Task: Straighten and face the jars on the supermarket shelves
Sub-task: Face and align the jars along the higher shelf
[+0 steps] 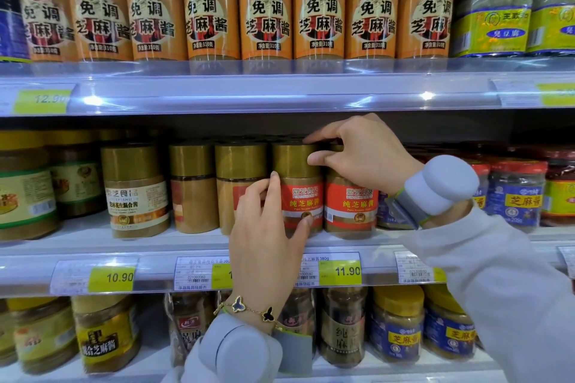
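Matt gold lid (294,158), glossy paper label (300,199), clear plastic shelf strip (280,93).

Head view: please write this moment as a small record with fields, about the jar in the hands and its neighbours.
held jar: red-label jar, middle shelf, upright, label facing out
left hand: grips the jar body, thumb on the label
right hand: pinches the gold lid
right neighbour: same red-label jar, label facing out
left neighbours: two gold-lid jars, labels turned away
upper shelf: row of orange-label jars, mostly facing out
price tag: 11.90
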Available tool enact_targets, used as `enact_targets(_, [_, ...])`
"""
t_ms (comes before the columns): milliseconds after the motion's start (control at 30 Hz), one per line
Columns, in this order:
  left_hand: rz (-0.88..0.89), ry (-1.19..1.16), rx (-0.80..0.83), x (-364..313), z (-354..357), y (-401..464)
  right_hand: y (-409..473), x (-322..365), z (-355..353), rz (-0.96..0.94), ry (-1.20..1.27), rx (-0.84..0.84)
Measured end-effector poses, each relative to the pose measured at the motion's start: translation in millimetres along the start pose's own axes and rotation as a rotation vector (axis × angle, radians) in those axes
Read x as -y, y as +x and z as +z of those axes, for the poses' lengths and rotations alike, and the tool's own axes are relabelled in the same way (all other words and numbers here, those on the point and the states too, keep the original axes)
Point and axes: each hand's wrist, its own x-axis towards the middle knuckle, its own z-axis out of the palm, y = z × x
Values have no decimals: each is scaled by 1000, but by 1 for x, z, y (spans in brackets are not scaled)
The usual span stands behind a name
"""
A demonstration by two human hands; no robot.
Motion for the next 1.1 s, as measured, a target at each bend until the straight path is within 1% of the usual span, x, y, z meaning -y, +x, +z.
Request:
enact_targets(267, [20,-19,11,2,0,0,0,6,-3,-3,23,2])
enact_targets(533, [45,-71,3,8,0,-1,-3,9,-1,10,-18,0])
enact_targets(633, [47,-157,-46,13,-1,-2,-8,10,0,7,-48,-14])
enact_targets(700, [49,-170,-107,19,-4,-3,-13,14,1,-3,-60,-20])
enact_targets(800, [-2,-146,-195,25,-7,-4,-19,20,4,-28,-121,-31])
enact_targets(933, [-77,-199,-264,36,-13,-5,-22,42,12,-75,-139,-80])
enact_targets(1100, [-147,-208,-169,53,-24,-1,-13,69,25,-129,-128,-28])
